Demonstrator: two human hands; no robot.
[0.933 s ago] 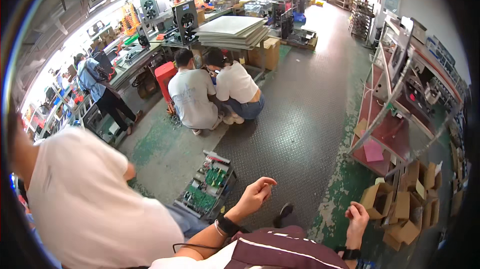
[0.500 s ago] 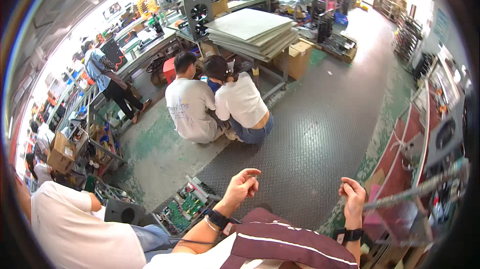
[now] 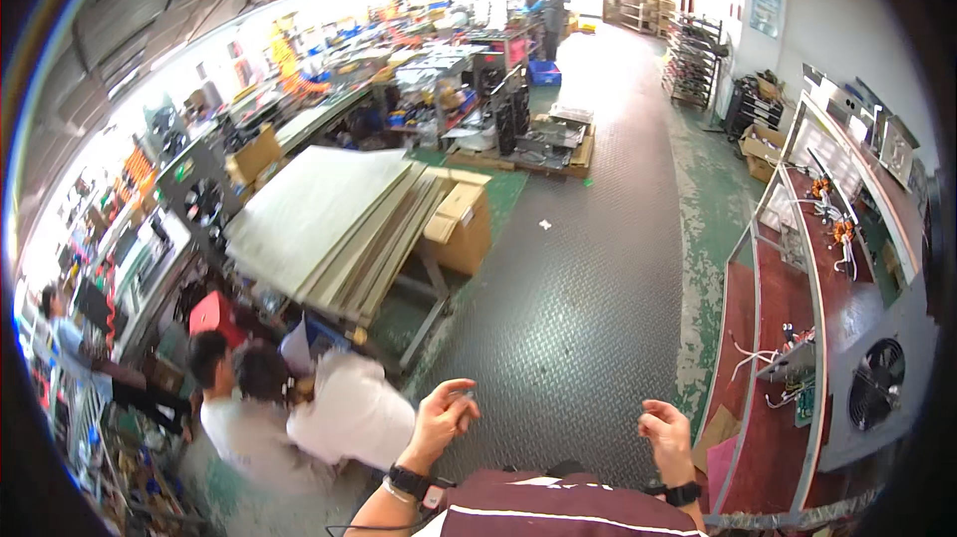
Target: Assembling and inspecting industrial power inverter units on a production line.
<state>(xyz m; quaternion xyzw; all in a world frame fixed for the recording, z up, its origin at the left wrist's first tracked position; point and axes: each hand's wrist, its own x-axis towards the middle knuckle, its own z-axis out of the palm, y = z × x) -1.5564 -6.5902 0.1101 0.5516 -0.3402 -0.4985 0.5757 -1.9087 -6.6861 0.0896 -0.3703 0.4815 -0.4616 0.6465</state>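
Both my hands are raised in front of my body above the dark textured floor walkway (image 3: pixel 568 308), well apart from each other. My left hand (image 3: pixel 442 424) has loosely bent fingers with gaps between them and holds nothing. A dark band with a small box circles that wrist. My right hand (image 3: pixel 670 437) is likewise half curled, fingers apart, with nothing in it; a dark watch-like band (image 3: pixel 682 493) sits on its wrist. Nearest to the right hand is a metal-framed shelf with dark red boards (image 3: pixel 733 338). Neither hand touches anything.
At left, two people crouch, one in a white shirt (image 3: pixel 354 412), beside a table stacked with pale sheets (image 3: pixel 309 213). A cardboard box (image 3: pixel 461 228) stands by it. A grey panel with a fan (image 3: pixel 877 382) leans at the right shelf. Farther ahead are a loaded pallet (image 3: pixel 548 143) and racks.
My view has swung to the right and up, so the crouching people and sheet stack now lie farther left. The circuit-board unit near my left hand has left view. Both hands remain raised and without objects.
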